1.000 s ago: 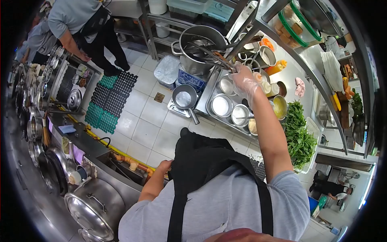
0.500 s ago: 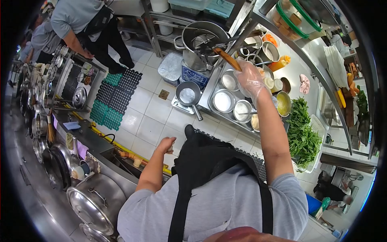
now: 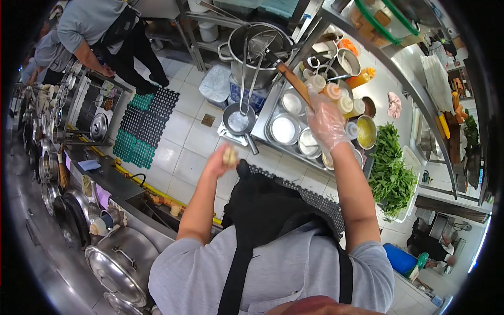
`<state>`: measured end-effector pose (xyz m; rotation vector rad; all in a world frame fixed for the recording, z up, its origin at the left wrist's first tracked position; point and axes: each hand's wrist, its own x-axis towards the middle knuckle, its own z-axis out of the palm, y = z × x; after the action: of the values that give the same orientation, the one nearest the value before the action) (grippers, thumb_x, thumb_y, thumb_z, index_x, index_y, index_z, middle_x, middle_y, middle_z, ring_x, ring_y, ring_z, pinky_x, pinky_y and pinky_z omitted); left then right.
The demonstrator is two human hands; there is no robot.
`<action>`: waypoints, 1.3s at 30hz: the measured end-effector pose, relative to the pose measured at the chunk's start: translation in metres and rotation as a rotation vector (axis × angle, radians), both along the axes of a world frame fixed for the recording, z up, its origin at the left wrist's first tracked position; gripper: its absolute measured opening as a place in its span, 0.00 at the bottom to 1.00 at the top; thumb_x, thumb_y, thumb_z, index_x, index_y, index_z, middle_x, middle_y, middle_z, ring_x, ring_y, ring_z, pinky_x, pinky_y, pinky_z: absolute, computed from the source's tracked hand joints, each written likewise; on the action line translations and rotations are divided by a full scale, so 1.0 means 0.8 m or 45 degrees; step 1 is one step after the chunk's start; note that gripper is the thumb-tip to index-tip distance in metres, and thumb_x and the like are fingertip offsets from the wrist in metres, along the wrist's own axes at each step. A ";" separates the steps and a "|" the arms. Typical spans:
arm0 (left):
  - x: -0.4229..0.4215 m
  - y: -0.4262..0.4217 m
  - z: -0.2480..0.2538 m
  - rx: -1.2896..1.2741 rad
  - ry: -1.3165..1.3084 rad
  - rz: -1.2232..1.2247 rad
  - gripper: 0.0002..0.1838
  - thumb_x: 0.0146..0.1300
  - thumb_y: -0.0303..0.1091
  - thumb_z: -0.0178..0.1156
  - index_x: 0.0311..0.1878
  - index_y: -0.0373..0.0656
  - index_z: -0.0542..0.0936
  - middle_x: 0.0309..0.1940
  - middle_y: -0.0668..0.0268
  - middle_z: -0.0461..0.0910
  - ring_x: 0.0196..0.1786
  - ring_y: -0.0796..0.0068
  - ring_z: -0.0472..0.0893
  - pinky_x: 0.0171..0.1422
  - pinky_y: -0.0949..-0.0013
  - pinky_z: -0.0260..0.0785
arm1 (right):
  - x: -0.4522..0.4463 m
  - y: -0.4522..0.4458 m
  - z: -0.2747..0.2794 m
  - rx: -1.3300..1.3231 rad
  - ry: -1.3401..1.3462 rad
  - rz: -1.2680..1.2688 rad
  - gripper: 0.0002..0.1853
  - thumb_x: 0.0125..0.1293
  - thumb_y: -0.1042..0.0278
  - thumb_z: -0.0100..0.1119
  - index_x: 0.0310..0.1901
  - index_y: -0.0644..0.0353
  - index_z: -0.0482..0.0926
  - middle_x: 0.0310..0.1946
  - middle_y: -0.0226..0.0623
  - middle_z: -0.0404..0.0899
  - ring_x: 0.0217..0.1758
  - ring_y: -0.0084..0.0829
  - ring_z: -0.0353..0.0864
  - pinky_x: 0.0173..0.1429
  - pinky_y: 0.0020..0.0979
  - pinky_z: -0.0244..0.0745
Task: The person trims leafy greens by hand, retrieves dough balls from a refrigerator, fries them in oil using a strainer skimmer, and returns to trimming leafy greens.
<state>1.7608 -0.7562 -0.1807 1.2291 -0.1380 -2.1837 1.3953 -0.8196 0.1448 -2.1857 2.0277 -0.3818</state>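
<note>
My right hand (image 3: 324, 119), in a clear plastic glove, is closed around the wooden handle (image 3: 294, 81) of a utensil. The handle's dark end points toward the large metal pot (image 3: 229, 59), which holds utensils. My left hand (image 3: 218, 159) is bare and blurred, with its fingers curled around something small and pale that I cannot make out. Ahead of it lies a small dark pan (image 3: 250, 140). Two long metal arms (image 3: 254, 81) meet over this pan and reach up over the pot. Metal containers with white contents (image 3: 284, 129) and squeeze bottles (image 3: 332, 91) stand beside my right hand.
Leafy greens (image 3: 391, 176) lie in a white basket (image 3: 408, 198) at the right. At the upper left, a person (image 3: 94, 31) stands by a rack. A large lidded pot (image 3: 118, 268) is at the lower left. Green-lidded tubs (image 3: 375, 21) sit on the upper shelf.
The wooden handle has come into clear view and now tilts over the counter's edge. My left hand has risen toward the small pan. The long metal arms now extend over that pan.
</note>
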 end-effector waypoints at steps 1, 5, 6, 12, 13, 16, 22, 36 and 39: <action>-0.009 -0.033 0.050 -0.127 0.026 0.045 0.21 0.82 0.58 0.56 0.55 0.50 0.80 0.44 0.58 0.87 0.41 0.54 0.88 0.48 0.44 0.85 | 0.002 0.004 -0.016 0.024 -0.009 -0.005 0.31 0.71 0.67 0.64 0.76 0.62 0.76 0.54 0.59 0.86 0.62 0.60 0.84 0.66 0.54 0.79; -0.039 -0.126 0.162 -0.416 0.316 0.173 0.23 0.84 0.58 0.51 0.58 0.49 0.80 0.55 0.52 0.87 0.45 0.54 0.90 0.55 0.40 0.86 | 0.005 0.001 -0.051 -0.004 -0.093 -0.041 0.32 0.71 0.68 0.64 0.76 0.62 0.74 0.55 0.63 0.86 0.60 0.62 0.85 0.66 0.56 0.80; -0.045 -0.136 0.178 -0.486 0.370 0.249 0.23 0.84 0.58 0.51 0.58 0.49 0.80 0.57 0.50 0.87 0.45 0.53 0.90 0.57 0.40 0.86 | 0.005 0.003 -0.063 -0.037 -0.155 -0.047 0.32 0.71 0.67 0.65 0.76 0.63 0.75 0.55 0.64 0.86 0.60 0.63 0.85 0.66 0.56 0.79; -0.064 -0.172 0.262 -0.627 0.574 0.292 0.24 0.84 0.58 0.50 0.59 0.46 0.80 0.69 0.44 0.82 0.46 0.51 0.91 0.56 0.43 0.87 | 0.023 0.017 -0.075 0.026 -0.266 -0.145 0.31 0.71 0.67 0.65 0.74 0.65 0.76 0.52 0.65 0.86 0.57 0.65 0.86 0.64 0.56 0.79; -0.065 -0.177 0.270 -0.639 0.569 0.282 0.24 0.84 0.58 0.50 0.59 0.46 0.80 0.69 0.44 0.82 0.46 0.51 0.91 0.56 0.43 0.87 | 0.028 0.022 -0.077 0.014 -0.274 -0.149 0.31 0.71 0.67 0.65 0.74 0.65 0.76 0.52 0.65 0.86 0.57 0.65 0.86 0.64 0.56 0.79; -0.068 -0.185 0.296 -0.677 0.482 0.297 0.24 0.84 0.58 0.51 0.58 0.46 0.81 0.70 0.44 0.82 0.47 0.50 0.91 0.54 0.45 0.87 | 0.040 0.037 -0.086 -0.116 -0.201 -0.113 0.30 0.70 0.69 0.65 0.73 0.64 0.76 0.46 0.57 0.87 0.47 0.61 0.89 0.55 0.57 0.83; -0.075 -0.196 0.331 -0.663 0.741 0.238 0.24 0.85 0.58 0.52 0.58 0.46 0.82 0.62 0.48 0.86 0.46 0.49 0.90 0.52 0.46 0.86 | 0.059 0.061 -0.073 -0.071 -0.263 -0.193 0.30 0.72 0.67 0.65 0.74 0.66 0.75 0.48 0.61 0.86 0.52 0.63 0.87 0.59 0.58 0.81; -0.108 -0.220 0.298 -0.499 0.757 0.174 0.28 0.85 0.60 0.52 0.59 0.42 0.84 0.49 0.56 0.88 0.47 0.50 0.89 0.49 0.52 0.84 | 0.069 0.104 -0.022 -0.111 -0.029 -0.234 0.33 0.71 0.71 0.66 0.77 0.64 0.73 0.43 0.54 0.83 0.43 0.54 0.88 0.46 0.51 0.84; -0.102 -0.231 0.293 -0.484 0.678 0.194 0.28 0.84 0.60 0.53 0.58 0.42 0.83 0.51 0.56 0.88 0.46 0.50 0.88 0.48 0.53 0.83 | 0.068 0.103 -0.011 -0.131 -0.035 -0.231 0.35 0.71 0.73 0.65 0.79 0.64 0.71 0.48 0.56 0.84 0.45 0.56 0.87 0.49 0.49 0.85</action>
<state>1.6796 -0.9413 0.0541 0.4173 -0.2161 -2.1440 1.4493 -0.7370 0.1357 -2.0442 2.2462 -0.5454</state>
